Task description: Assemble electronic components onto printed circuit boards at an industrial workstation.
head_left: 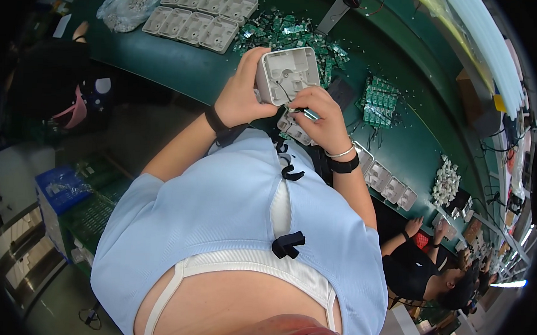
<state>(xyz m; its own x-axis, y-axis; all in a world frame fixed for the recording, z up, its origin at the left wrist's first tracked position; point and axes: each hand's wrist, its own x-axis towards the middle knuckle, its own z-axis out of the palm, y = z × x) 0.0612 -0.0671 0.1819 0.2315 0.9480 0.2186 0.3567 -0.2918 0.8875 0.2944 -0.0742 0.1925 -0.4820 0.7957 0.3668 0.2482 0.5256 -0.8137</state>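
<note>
My left hand (239, 93) grips a white, box-shaped plastic housing (292, 70) by its left side, tilting its open face toward me. Ribs, posts and a thin wire show inside the housing. At its lower right edge, the bent fingers of my right hand (323, 117) pinch a small green circuit board (311, 114), partly covered by the fingers. The wire runs from inside the housing toward these fingers. Below my hands, close to my body, lie more housings (295, 131), partly hidden. Just beyond the held housing spreads a loose heap of green circuit boards (280, 30).
Rows of white housings (196, 29) and a clear bag of small parts (132, 6) lie at the far left. To the right are arranged circuit boards (379, 101), a row of housings (393, 190) and a pile of white parts (446, 181). Co-workers sit on both sides.
</note>
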